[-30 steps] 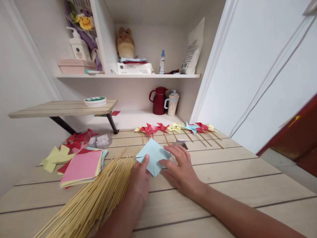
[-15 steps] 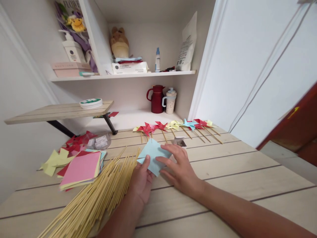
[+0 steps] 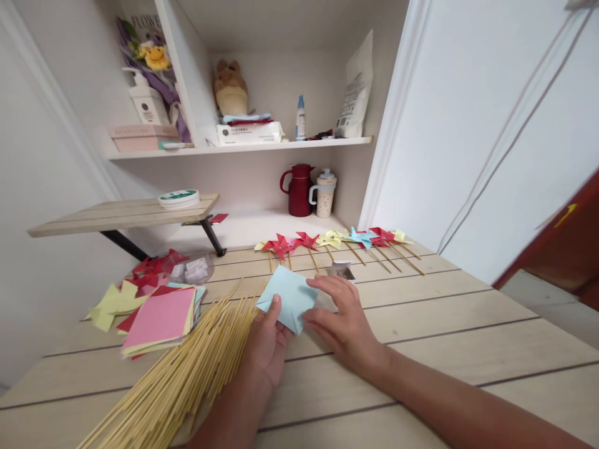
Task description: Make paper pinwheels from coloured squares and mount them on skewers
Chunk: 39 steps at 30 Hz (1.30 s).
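My left hand (image 3: 270, 340) grips a light blue square of paper (image 3: 287, 296) at its lower left side, thumb on top and fingers underneath. Slits run in from the paper's corners near the thumb. At the sheet's right edge is my right hand (image 3: 344, 321), its thumb and fingers curved and spread apart; the fingertips are at the paper's edge, and whether they touch it I cannot tell. Beside my left hand lies a large bundle of thin wooden sticks (image 3: 187, 362). Left of the sticks is a stack of coloured paper squares (image 3: 161, 318), pink on top.
Finished paper pinwheels (image 3: 306, 241) on sticks lie in a row along the back. A small open box (image 3: 343, 270) sits before them. Cut paper pieces (image 3: 115, 302) and a clear container (image 3: 193, 270) are at left. A red jug (image 3: 300, 192) and a cup (image 3: 324, 194) stand behind.
The blue paper has turned slightly in my left hand. My right fingers have drawn back from over the sheet to its right edge. The view has shifted a little.
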Motion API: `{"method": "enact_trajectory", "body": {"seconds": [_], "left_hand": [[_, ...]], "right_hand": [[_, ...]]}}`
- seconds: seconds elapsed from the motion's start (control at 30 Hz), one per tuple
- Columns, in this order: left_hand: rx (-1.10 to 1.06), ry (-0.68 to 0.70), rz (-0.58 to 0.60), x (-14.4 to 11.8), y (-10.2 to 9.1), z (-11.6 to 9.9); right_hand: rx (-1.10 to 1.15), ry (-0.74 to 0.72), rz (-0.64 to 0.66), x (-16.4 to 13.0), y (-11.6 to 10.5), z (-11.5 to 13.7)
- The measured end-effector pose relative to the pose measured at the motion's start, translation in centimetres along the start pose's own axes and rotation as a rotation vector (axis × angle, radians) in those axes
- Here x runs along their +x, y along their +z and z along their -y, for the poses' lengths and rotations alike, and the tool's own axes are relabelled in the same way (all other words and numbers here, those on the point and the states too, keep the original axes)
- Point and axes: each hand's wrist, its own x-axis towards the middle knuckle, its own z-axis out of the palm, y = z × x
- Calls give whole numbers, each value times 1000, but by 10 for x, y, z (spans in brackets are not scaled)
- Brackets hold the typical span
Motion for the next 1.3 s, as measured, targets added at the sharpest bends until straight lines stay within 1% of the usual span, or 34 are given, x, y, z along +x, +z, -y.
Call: {"method": "enact_trajectory", "body": {"seconds": [0.13,0.33,0.43,0.57,0.67,0.83,0.93,1.0,1.1,1.3], "left_hand": [[-3,2,17,-1,-1,-2],[-13,-6,-5,0,-1,-3],[-5,-10,0,-1,0,-1],[-14,-14,5,-1,0,0],[-8,-7,29,-2,0,1],[13,2,72,-3,0,1],[0,3,45,-2,-1,1],[-11,3,19,-1,-1,1],[-11,1,-1,0,-1,1],[1,6,-7,0,0,1]], "right_hand": [[14,0,-24,0,0,-3],[-36,-38,102,-1,4,-6],[-39,-14,55,0,3,-5],[-9,-19,-8,1,-1,-2],[28,-8,-13,2,-2,0],[95,76,-10,3,0,1],[99,125,21,2,1,1],[80,131,58,1,1,0],[33,103,98,0,4,-4],[4,58,116,-1,8,-11]]}}
